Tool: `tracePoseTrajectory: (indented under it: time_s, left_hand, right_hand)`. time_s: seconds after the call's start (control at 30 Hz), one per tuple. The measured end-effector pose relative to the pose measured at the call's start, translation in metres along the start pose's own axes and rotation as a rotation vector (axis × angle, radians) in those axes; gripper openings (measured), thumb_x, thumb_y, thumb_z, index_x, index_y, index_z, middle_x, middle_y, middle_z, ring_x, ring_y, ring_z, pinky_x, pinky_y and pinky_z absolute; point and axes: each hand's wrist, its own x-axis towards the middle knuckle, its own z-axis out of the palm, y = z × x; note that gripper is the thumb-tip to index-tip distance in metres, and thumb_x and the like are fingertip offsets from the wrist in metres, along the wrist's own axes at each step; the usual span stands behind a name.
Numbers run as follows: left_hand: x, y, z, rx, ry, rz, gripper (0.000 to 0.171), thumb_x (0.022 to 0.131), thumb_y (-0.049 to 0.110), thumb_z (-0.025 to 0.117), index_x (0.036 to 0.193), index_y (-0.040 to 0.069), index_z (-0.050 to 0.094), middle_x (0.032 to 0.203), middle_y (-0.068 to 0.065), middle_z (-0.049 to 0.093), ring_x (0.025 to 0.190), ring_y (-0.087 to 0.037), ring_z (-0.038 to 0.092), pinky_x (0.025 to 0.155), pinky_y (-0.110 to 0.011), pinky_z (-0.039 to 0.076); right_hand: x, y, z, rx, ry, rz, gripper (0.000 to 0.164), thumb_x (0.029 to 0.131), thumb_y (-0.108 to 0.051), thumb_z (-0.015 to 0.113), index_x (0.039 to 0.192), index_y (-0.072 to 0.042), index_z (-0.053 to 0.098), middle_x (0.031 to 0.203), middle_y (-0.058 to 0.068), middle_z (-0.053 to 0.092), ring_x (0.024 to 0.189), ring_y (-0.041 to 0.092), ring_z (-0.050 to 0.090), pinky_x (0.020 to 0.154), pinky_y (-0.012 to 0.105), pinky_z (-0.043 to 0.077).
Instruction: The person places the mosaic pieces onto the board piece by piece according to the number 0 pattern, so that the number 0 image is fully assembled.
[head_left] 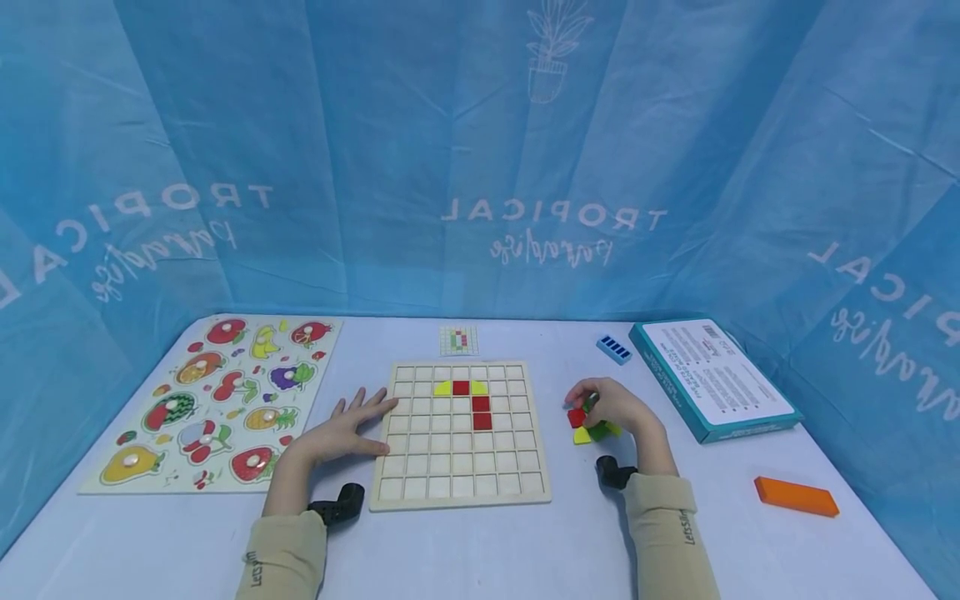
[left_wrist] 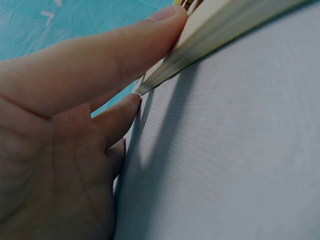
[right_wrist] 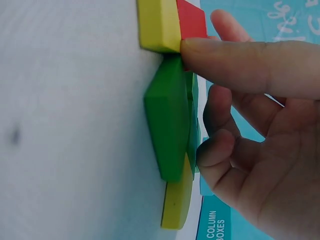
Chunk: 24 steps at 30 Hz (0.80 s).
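The left hand (head_left: 337, 437) lies with its fingers spread apart along the left edge of a pale gridded board (head_left: 450, 487), fingertips and thumb touching its rim; the board lies flat on the white counter (head_left: 450, 558), between the two hands; near its far side a red square (head_left: 461, 387) sits between two rounded yellow pieces (head_left: 442, 389), and two more red squares (head_left: 482, 412) run down the column below the right-hand yellow one.

The right hand (head_left: 615, 406) bends over a small heap of red, yellow and green pieces (head_left: 597, 432), right of the board; its thumb touches the heap where red, yellow and green meet (the wrist view shows this closely), though whether thumb and finger actually pinch a piece I cannot tell from these angles.

A little patterned card (head_left: 458, 341) lies just beyond the board; a fruit puzzle (head_left: 172, 483) lies to the left; on the right are a small blue block (head_left: 614, 349), a teal-edged box (head_left: 720, 375) and, nearer, an orange block (head_left: 797, 497).
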Motion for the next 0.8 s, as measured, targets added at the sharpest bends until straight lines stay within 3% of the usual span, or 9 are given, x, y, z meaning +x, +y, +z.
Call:
tracePoseTrajectory:
  time_s: [0.4, 0.8]
  left_hand:
    - [-0.0011, -0.0013, 0.0020, -0.010, 0.002, -0.003, 0.084, 0.073, 0.030, 0.074, 0.142, 0.006, 0.034, 0.152, -0.021, 0.010, 0.138, -0.042, -0.012, 0.109, -0.057, -0.014]
    - [0.0004, -0.0006, 0.0004, -0.001, 0.001, 0.001, 0.084, 0.073, 0.030, 0.074, 0.142, 0.005, 0.034, 0.152, -0.022, 0.010, 0.138, -0.043, -0.012, 0.109, -0.056, -0.014]
  right_hand:
    - [-0.0013, 0.0008, 0.0003, -0.008, 0.025, -0.014, 0.034, 0.073, 0.009, 0.066, 0.101, -0.010, 0.065, 0.091, 0.009, 0.052, 0.089, 0.026, 0.048, 0.066, 0.029, 0.043]
    - [0.0032, -0.0028, -0.0020, 0.054, 0.102, -0.028, 0.036, 0.080, -0.008, 0.069, 0.114, -0.010, 0.058, 0.102, 0.011, 0.058, 0.090, 0.024, 0.052, 0.075, 0.032, 0.051]
